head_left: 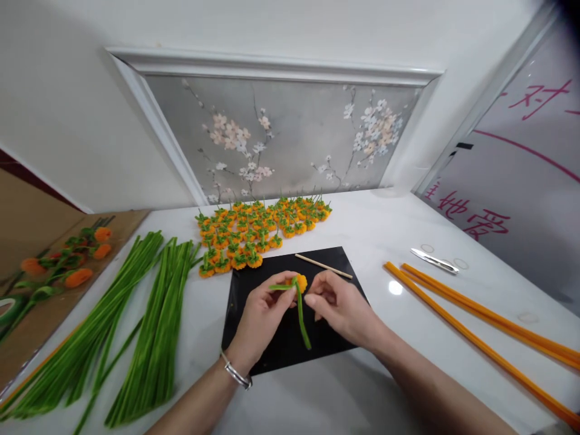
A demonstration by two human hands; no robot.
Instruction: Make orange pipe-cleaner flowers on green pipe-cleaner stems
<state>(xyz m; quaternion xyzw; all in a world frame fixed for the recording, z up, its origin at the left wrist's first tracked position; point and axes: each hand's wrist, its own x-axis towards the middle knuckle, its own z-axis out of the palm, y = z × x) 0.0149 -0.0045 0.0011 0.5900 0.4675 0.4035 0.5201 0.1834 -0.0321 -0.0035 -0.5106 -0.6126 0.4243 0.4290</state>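
Note:
My left hand pinches a small orange flower of fuzzy pipe cleaner between thumb and fingers. A green pipe cleaner is on the flower, one end sticking out left and the longer end hanging down. Just to the right, my right hand is closed, thumb and fingertips drawn together near the flower. Whatever may lie between those fingertips is too small or hidden to make out. Both hands are above a black mat. On the mat's far part lies a thin wooden stick.
Several finished orange flowers with green tops stand in rows at the back. Bundles of green pipe cleaners lie left. Orange pipe cleaners and tweezers lie right. A brown board with orange flowers is at far left.

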